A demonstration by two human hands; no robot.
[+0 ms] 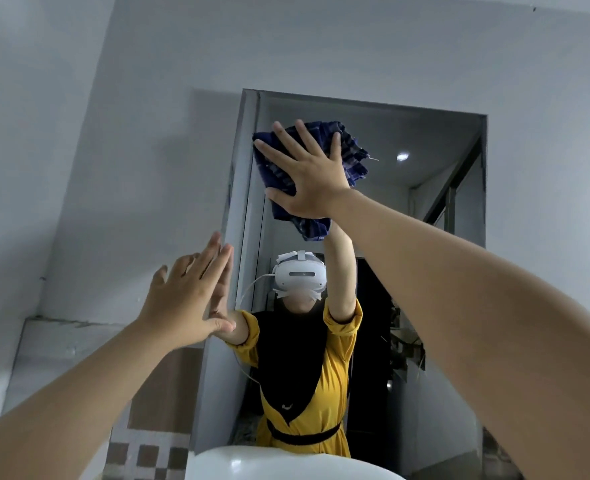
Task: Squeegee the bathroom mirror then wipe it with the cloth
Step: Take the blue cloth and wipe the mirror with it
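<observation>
The tall bathroom mirror (425, 202) hangs on a grey wall, framed in grey. A dark blue checked cloth (350, 150) lies flat against the glass near its upper left corner. My right hand (307, 171) presses the cloth to the mirror with fingers spread straight. My left hand (186, 299) rests flat on the mirror's left edge lower down, fingers straight, holding nothing. No squeegee is in view. The mirror reflects a person in a yellow dress wearing a white headset.
A white basin (286, 464) curves along the bottom edge below the mirror. Brown and checked tiles (155, 410) cover the wall at lower left. Bare grey wall (113, 133) rises to the left and above the mirror.
</observation>
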